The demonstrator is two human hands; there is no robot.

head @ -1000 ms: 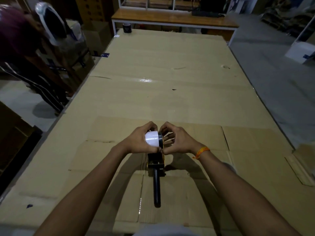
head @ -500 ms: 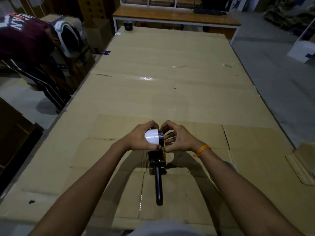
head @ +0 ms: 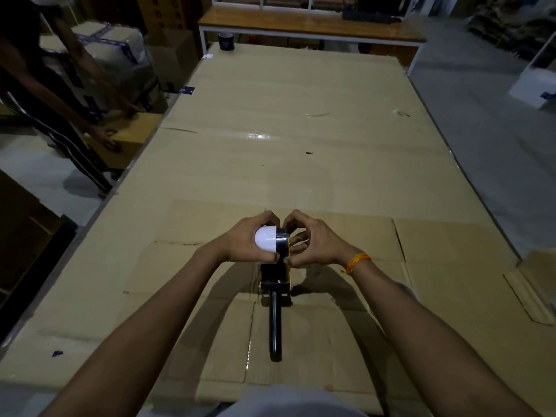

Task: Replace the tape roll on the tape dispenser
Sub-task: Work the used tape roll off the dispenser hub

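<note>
Little has moved between the hands since the earlier frames; off to the left, though, the other person (head: 45,94) has gone from bending over a wrapped bundle to laying both hands on a brown box (head: 132,139) beside the table.

Nearest the camera, the tape dispenser (head: 275,278) stands on the cardboard-covered table (head: 301,164), its black handle (head: 275,329) pointing back toward the wearer and its yellow-edged body rising to the hub. The left hand (head: 243,243) is closed around the white tape roll (head: 266,242), fingers curled over the top and thumb beneath, holding it against the left side of the dispenser's upper end. Whether the roll sits fully on the hub I cannot tell. The right hand (head: 313,245) grips the dispenser's frame from the other side, thumb and fingertips pinched at its edge. An orange band (head: 356,261) circles the right wrist.

Farther out, the cardboard runs bare apart from a shiny strip of tape (head: 258,136). At the far left corner stands a dark roll (head: 226,42), and behind it a wooden bench (head: 310,24).
</note>
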